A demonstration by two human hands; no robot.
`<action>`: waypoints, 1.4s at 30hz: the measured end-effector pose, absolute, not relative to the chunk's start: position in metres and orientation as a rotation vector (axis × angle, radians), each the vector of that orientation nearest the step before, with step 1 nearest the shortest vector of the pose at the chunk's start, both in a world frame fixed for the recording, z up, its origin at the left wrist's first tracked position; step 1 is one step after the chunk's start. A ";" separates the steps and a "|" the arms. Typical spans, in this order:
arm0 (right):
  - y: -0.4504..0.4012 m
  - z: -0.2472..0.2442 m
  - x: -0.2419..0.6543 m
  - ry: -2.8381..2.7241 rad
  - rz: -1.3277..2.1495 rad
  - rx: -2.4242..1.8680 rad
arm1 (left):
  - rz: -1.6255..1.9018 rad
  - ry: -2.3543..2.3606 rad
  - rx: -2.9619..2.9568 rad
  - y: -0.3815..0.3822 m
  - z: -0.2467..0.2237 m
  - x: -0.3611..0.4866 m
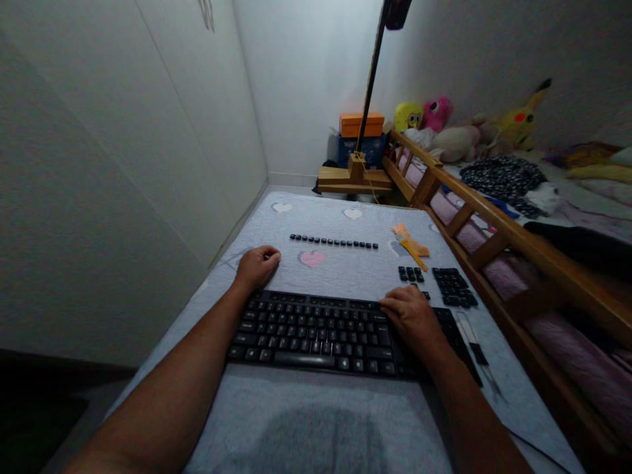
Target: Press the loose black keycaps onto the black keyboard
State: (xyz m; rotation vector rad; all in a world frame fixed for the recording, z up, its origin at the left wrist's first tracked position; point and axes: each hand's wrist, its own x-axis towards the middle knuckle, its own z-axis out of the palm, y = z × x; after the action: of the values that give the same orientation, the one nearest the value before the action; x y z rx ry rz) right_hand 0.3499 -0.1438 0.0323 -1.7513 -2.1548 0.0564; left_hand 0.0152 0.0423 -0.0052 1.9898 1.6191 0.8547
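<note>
A black keyboard [306, 329] lies on the cloth in front of me. Its top row and right-hand section show no keycaps. My right hand [409, 316] rests over the right part, thumb and fingers pressed together at the upper right corner of the main keys; what is between them is hidden. My left hand [258, 266] lies on the cloth beyond the keyboard's upper left corner, fingers curled closed, with a small dark spot by the thumb. Beyond the keyboard runs a line of loose black keycaps [334, 242]. More keycaps [453, 288] sit grouped to the right.
A yellow-handled brush [413, 253] lies on an orange cloth [402, 232]. A wire tool with a dark grip [478, 353] is right of the keyboard, near a cable [536, 449]. A wooden bed rail [508, 263] borders the right side; a wooden stand [355, 176] is at the far end.
</note>
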 end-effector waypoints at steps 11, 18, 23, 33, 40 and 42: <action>-0.147 0.033 0.343 -2.189 -0.148 -1.745 | 0.849 1.623 1.999 0.042 -0.004 0.017; -0.147 0.030 0.343 -2.196 -0.140 -1.752 | 0.858 1.619 1.995 0.041 -0.002 0.017; -0.145 0.029 0.347 -2.171 -0.028 -1.793 | 0.856 1.621 1.996 0.040 -0.002 0.017; -0.141 0.025 0.351 -2.111 0.080 -1.780 | 0.853 1.619 2.000 0.042 -0.003 0.017; -0.141 0.020 0.348 -2.150 -0.045 -1.746 | 0.850 1.626 1.983 0.041 -0.003 0.017; -0.141 0.020 0.348 -2.151 -0.046 -1.751 | 0.842 1.631 1.986 0.041 -0.004 0.016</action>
State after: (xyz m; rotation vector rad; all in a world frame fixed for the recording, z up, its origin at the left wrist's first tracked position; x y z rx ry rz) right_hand 0.3475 -0.1405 0.0202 -1.7511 -2.1505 -0.0465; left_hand 0.0165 0.0413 -0.0035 1.9856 1.6311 0.8424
